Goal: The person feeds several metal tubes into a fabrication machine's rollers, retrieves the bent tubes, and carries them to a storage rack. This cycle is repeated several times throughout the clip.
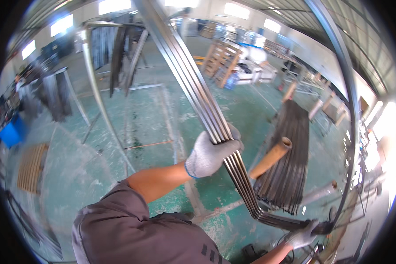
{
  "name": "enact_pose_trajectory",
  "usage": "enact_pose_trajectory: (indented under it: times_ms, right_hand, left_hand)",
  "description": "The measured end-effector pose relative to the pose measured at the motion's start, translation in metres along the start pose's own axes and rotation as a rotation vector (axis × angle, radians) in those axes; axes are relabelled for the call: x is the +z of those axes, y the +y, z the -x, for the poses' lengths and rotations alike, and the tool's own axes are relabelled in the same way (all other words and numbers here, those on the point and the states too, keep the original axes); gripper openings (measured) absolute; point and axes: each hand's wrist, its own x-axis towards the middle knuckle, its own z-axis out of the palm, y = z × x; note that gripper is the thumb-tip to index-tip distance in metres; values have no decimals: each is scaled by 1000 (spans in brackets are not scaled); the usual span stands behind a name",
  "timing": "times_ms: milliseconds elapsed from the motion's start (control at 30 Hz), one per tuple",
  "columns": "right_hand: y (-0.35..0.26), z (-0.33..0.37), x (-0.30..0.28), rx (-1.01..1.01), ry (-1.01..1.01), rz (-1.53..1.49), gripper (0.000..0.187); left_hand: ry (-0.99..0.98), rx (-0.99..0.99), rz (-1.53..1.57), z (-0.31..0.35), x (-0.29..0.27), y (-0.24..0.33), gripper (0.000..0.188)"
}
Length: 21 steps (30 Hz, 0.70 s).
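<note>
Two gloved hands on one bundle of bent metal bars point(199, 97), at least four side by side, exact count unclear. Head view: bundle slants down through fingers of left hand point(211, 154), bends below it, runs toward right hand point(302, 236). Left fingers wrapped closed around bars; right fingers touch lower stretch, how far closed cannot tell. Near bundle: one cardboard tube point(268, 159), one pile of dark strips point(292, 141), strips uncounted. Far left: one blue bin point(12, 131).
</note>
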Motion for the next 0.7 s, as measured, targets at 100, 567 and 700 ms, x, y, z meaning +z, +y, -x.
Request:
enact_pose_trajectory:
  times_ms: [100, 567, 700]
  right_hand:
    - [-9, 12, 97, -187, -247, 12, 43]
    - [-388, 347, 436, -1057, -1068, -215, 42]
    - [-473, 460, 529, -1264, -1179, -302, 49]
  left_hand:
    - [239, 67, -101, 8, -63, 30, 14]
    - [1012, 622, 112, 39, -317, 165, 19]
    - [1121, 640, 269, 18, -374, 170, 15]
